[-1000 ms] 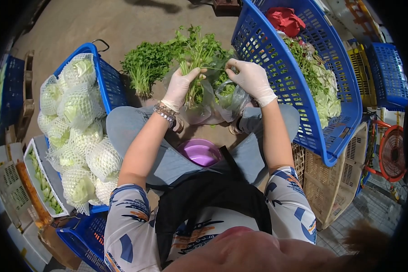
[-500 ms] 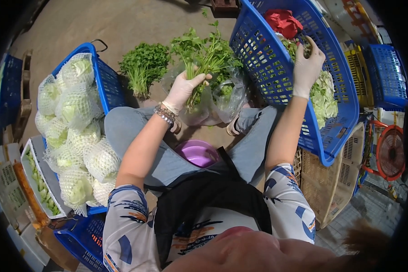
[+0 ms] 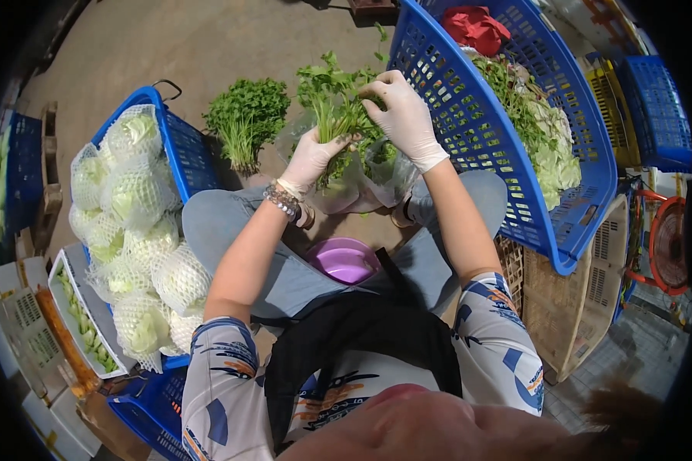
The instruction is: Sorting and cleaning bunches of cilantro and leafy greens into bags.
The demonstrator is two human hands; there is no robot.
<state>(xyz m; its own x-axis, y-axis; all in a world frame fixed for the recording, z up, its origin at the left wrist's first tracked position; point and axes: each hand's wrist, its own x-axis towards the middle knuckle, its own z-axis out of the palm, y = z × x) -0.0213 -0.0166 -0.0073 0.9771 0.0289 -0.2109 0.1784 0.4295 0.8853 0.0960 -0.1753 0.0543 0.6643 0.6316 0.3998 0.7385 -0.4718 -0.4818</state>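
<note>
The right hand, previously reaching into the tilted blue basket, has returned and now pinches the top of the herb bunch. The left hand grips the stems, left of the basket, above the clear bag.

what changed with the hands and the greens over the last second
The right hand reached into the tilted blue basket on the right, then came back onto the leafy bunch. The left hand kept gripping the stems. The finished bunch on the floor and the netted cabbages stayed put.
</note>
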